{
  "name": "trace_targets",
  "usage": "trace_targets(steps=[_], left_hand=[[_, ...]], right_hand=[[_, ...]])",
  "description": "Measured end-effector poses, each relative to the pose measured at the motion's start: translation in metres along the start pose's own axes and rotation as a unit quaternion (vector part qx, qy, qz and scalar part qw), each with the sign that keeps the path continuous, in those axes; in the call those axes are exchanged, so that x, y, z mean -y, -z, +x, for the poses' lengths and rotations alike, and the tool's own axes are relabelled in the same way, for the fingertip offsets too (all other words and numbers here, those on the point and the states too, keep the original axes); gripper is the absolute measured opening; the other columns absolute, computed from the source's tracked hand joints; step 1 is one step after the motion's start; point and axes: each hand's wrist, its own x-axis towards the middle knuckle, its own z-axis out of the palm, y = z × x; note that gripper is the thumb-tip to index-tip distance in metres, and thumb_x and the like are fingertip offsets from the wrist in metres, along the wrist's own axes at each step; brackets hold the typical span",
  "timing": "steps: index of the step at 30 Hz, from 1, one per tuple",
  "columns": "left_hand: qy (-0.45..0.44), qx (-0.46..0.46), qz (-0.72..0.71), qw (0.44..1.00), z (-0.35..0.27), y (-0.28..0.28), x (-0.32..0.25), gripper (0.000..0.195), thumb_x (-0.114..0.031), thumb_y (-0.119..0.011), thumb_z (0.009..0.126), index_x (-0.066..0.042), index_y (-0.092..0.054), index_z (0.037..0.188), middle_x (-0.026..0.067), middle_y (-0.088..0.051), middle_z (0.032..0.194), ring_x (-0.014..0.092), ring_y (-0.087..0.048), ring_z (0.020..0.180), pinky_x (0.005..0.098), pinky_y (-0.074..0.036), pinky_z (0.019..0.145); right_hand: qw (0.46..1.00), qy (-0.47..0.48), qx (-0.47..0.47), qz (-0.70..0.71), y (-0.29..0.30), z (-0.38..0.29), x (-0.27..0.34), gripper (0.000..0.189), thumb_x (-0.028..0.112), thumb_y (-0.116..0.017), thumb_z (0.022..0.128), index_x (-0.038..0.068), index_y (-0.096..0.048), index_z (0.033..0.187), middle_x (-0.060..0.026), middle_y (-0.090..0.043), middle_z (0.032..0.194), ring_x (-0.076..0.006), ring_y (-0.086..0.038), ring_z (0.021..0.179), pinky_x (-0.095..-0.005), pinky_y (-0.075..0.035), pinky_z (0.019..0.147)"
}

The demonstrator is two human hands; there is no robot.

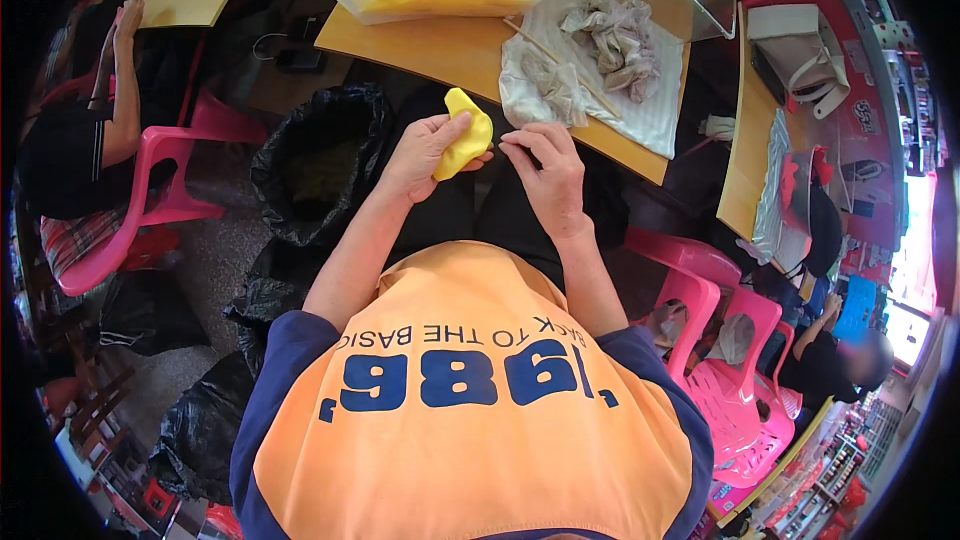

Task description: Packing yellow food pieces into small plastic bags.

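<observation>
My left hand (424,154) grips a soft yellow piece (470,136), which looks like cloth or plush and bends over the fingers. Its exact shape is partly covered by the thumb and palm. A short gap to the right of it is my right hand (555,176), thumb and forefinger drawn close together as in a pinch. Whether something tiny sits between those fingertips is too small to tell. Beyond the hands, a clear plastic bin (450,6) on the wooden table (420,52) holds many similar yellow pieces.
Crumpled plastic bags (619,41) and a thin wooden stick (562,64) lie on white sheeting at the table's right. An opened black bag (322,165) stands left of my legs. Pink chairs (165,165) flank me. One person (75,142) sits left, another (825,360) right.
</observation>
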Motion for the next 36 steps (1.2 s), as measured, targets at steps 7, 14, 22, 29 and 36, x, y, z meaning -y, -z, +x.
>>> trace_targets(steps=[7, 14, 22, 29, 36], left_hand=[[-0.113, -0.04, 0.05, 0.992, -0.003, -0.01, 0.011, 0.035, -0.03, -0.057, 0.093, 0.003, -0.06, 0.102, 0.0098, -0.065, 0.091, 0.016, -0.066, 0.075, 0.0271, -0.057, 0.065], [-0.153, -0.051, 0.183, 0.97, 0.003, -0.007, 0.025, 0.031, -0.026, -0.057, 0.094, 0.003, -0.062, 0.101, 0.0056, -0.064, 0.088, 0.007, -0.059, 0.072, 0.0206, -0.048, 0.065], [-0.138, -0.141, 0.245, 0.949, -0.001, 0.002, 0.013, 0.027, -0.028, -0.059, 0.092, -0.002, -0.064, 0.102, 0.001, -0.062, 0.086, 0.004, -0.053, 0.076, 0.0181, -0.038, 0.058], [-0.032, -0.111, 0.087, 0.989, -0.01, -0.01, 0.009, 0.029, -0.03, -0.056, 0.093, -0.004, -0.063, 0.104, 0.003, -0.062, 0.089, 0.01, -0.06, 0.082, 0.0239, -0.054, 0.064], [-0.022, -0.065, -0.03, 0.997, -0.001, 0.001, 0.024, 0.031, -0.036, -0.055, 0.093, -0.006, -0.058, 0.1, 0.0044, -0.061, 0.092, 0.013, -0.061, 0.083, 0.028, -0.056, 0.07]], right_hand=[[0.958, -0.256, 0.03, 0.13, -0.001, -0.001, 0.014, 0.015, 0.008, -0.071, 0.078, 0.002, -0.069, 0.092, -0.0034, -0.057, 0.076, -0.0078, -0.049, 0.062, -0.0217, -0.042, 0.058], [0.944, -0.286, -0.001, 0.167, -0.011, -0.003, 0.011, 0.013, 0.006, -0.072, 0.077, 0.0, -0.067, 0.088, -0.0036, -0.057, 0.076, -0.0084, -0.049, 0.058, -0.0228, -0.042, 0.055], [0.975, -0.195, -0.005, 0.103, -0.023, -0.014, 0.007, 0.012, 0.003, -0.07, 0.078, -0.002, -0.066, 0.088, -0.0009, -0.059, 0.077, -0.0047, -0.044, 0.056, -0.0202, -0.038, 0.053], [0.909, -0.349, -0.001, 0.23, -0.036, -0.023, -0.007, 0.015, 0.01, -0.067, 0.083, -0.003, -0.067, 0.09, 0.0025, -0.058, 0.065, -0.0027, -0.048, 0.056, -0.0179, -0.039, 0.052], [0.849, -0.406, 0.052, 0.335, -0.039, -0.025, 0.001, 0.023, 0.011, -0.063, 0.087, -0.001, -0.066, 0.106, 0.0018, -0.062, 0.069, -0.0015, -0.047, 0.049, -0.0174, -0.037, 0.046]])
